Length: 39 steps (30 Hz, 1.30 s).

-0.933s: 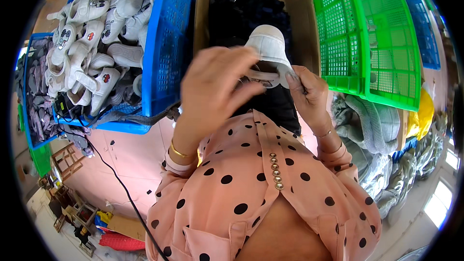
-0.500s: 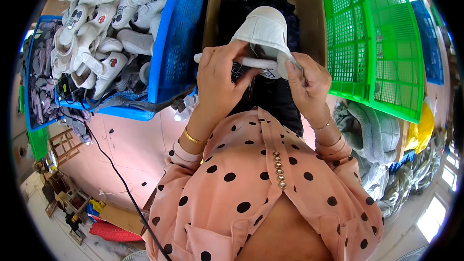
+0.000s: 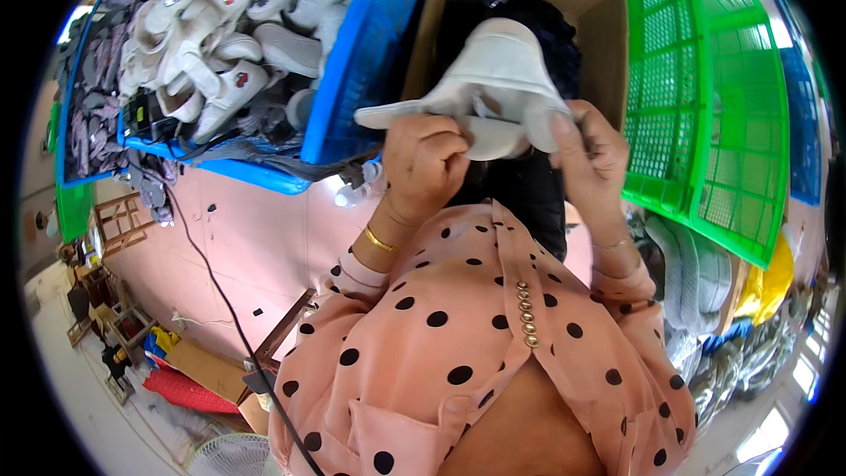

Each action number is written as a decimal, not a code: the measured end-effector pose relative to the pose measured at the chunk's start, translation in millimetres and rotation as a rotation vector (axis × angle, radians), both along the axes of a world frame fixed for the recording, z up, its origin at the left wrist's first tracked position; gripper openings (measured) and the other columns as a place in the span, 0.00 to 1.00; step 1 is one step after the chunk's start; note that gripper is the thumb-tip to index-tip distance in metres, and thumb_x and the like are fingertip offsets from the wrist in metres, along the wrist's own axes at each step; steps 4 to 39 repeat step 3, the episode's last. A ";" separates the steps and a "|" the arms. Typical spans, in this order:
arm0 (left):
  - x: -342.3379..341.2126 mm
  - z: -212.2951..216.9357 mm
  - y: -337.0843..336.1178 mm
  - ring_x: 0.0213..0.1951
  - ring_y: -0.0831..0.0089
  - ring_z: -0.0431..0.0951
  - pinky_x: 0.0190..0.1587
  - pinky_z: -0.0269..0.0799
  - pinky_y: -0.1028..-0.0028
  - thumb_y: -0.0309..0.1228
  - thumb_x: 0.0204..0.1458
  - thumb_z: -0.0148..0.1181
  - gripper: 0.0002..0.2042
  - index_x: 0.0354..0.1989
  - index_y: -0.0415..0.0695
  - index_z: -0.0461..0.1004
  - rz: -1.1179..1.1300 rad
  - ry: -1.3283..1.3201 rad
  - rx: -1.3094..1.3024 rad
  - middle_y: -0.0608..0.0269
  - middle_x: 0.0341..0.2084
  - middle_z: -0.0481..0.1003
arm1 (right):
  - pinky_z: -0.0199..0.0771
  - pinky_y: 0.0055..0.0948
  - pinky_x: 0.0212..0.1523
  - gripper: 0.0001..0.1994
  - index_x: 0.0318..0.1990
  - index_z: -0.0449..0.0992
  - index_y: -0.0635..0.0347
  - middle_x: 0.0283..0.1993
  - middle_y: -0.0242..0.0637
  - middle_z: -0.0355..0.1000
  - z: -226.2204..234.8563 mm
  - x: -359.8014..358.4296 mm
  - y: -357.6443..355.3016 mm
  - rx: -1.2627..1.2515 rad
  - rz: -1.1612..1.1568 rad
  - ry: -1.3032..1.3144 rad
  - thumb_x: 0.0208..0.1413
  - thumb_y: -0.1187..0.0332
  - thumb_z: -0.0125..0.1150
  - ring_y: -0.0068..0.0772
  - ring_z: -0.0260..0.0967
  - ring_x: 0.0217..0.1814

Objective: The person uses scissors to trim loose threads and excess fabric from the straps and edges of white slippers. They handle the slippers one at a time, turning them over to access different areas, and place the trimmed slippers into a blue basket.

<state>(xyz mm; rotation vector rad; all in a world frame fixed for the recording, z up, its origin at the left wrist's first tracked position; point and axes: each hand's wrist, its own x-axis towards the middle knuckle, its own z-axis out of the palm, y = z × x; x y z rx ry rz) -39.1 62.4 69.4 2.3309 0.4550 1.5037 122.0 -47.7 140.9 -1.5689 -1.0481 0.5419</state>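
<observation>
A white shoe upper [image 3: 507, 57] hangs before me between my hands, its rounded toe pointing away and its inside partly showing. My left hand [image 3: 425, 163] is closed with curled fingers at the upper's left flap, which sticks out past my knuckles. On the other side, my right hand [image 3: 592, 152] pinches the right flap between thumb and fingers. Below the upper is a cardboard box [image 3: 608, 44] holding dark, soft-looking material [image 3: 538, 26].
On the left, a blue crate [image 3: 370, 53] is heaped with white shoe uppers [image 3: 291, 48]; grey pieces [image 3: 88, 97] fill another beside it. Green crates [image 3: 661, 79] stand at the right, above stacked grey pieces [image 3: 696, 273]. A black cable [image 3: 211, 300] runs down the left side.
The white upper has turned and its left flap now spreads outward. My left hand has curled more tightly and lowered slightly. The whole view has shifted, so the crates sit further right.
</observation>
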 end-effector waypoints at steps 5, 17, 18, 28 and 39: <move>-12.7 21.8 6.0 0.29 0.63 0.73 0.35 0.67 0.68 0.20 0.39 0.69 0.12 0.26 0.48 0.71 0.059 0.009 0.006 0.65 0.26 0.74 | 0.61 0.15 0.22 0.08 0.39 0.78 0.61 0.26 0.23 0.71 -9.4 24.8 -2.9 -0.102 -0.075 0.072 0.63 0.67 0.58 0.09 0.61 0.21; -12.7 21.8 6.0 0.29 0.63 0.73 0.35 0.67 0.68 0.20 0.39 0.69 0.12 0.26 0.48 0.71 0.059 0.009 0.006 0.65 0.26 0.74 | 0.61 0.15 0.22 0.08 0.39 0.78 0.61 0.26 0.23 0.71 -9.4 24.8 -2.9 -0.102 -0.075 0.072 0.63 0.67 0.58 0.09 0.61 0.21; -12.7 21.8 6.0 0.29 0.63 0.73 0.35 0.67 0.68 0.20 0.39 0.69 0.12 0.26 0.48 0.71 0.059 0.009 0.006 0.65 0.26 0.74 | 0.61 0.15 0.22 0.08 0.39 0.78 0.61 0.26 0.23 0.71 -9.4 24.8 -2.9 -0.102 -0.075 0.072 0.63 0.67 0.58 0.09 0.61 0.21; -12.7 21.8 6.0 0.29 0.63 0.73 0.35 0.67 0.68 0.20 0.39 0.69 0.12 0.26 0.48 0.71 0.059 0.009 0.006 0.65 0.26 0.74 | 0.61 0.15 0.22 0.08 0.39 0.78 0.61 0.26 0.23 0.71 -9.4 24.8 -2.9 -0.102 -0.075 0.072 0.63 0.67 0.58 0.09 0.61 0.21; -12.7 21.8 6.0 0.29 0.63 0.73 0.35 0.67 0.68 0.20 0.39 0.69 0.12 0.26 0.48 0.71 0.059 0.009 0.006 0.65 0.26 0.74 | 0.61 0.15 0.22 0.08 0.39 0.78 0.61 0.26 0.23 0.71 -9.4 24.8 -2.9 -0.102 -0.075 0.072 0.63 0.67 0.58 0.09 0.61 0.21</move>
